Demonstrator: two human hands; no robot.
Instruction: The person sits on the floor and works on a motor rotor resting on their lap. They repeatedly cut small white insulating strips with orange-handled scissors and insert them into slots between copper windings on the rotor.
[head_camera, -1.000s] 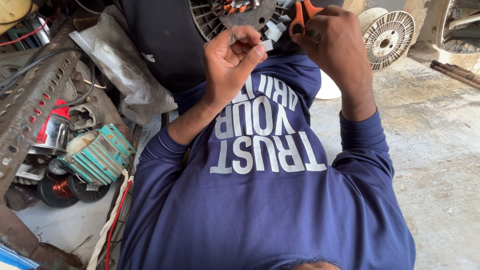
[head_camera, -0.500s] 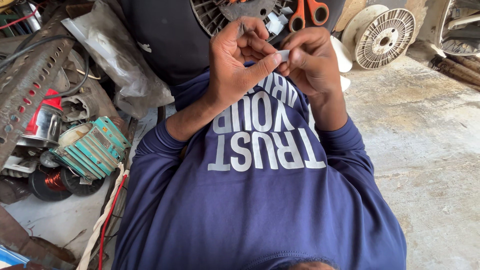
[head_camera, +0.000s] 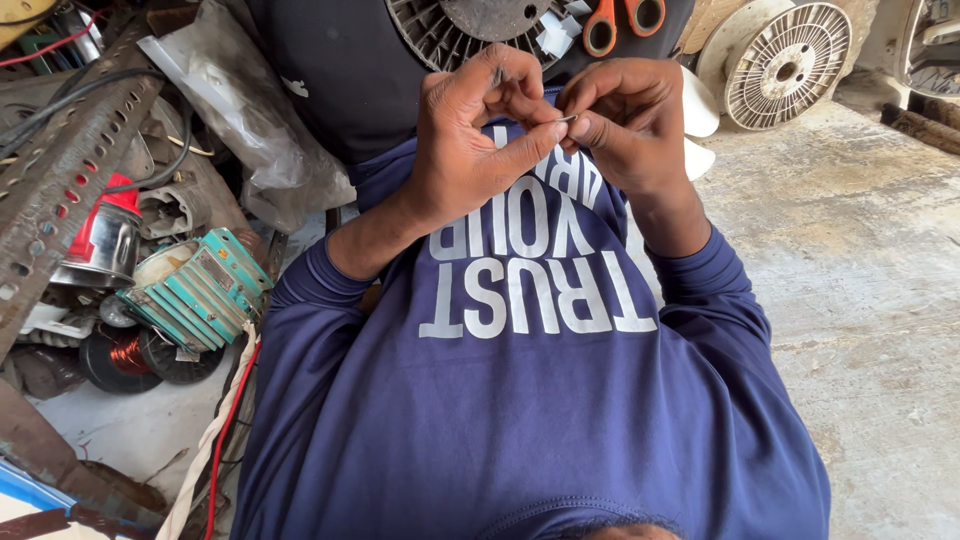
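The left hand (head_camera: 470, 140) and right hand (head_camera: 625, 125) meet at twelve o'clock, above the chest, each pinching one thin pale strip (head_camera: 566, 119) between thumb and forefinger, likely for close control. One pair of orange-handled scissors (head_camera: 620, 20) lies just beyond them; one slotted metal disc (head_camera: 790, 65) sits at two o'clock.

My L hand (head_camera: 470, 140) & R hand (head_camera: 625, 125) meet over my chest, fingers (head_camera: 535, 140) touching round a small thin piece (head_camera: 566, 119). Scissors (head_camera: 620, 20) lie beyond them, on the stator (head_camera: 470, 25). Spool (head_camera: 785, 65) sits far R on floor (head_camera: 880, 260); motor part (head_camera: 195, 290) L of my arm.
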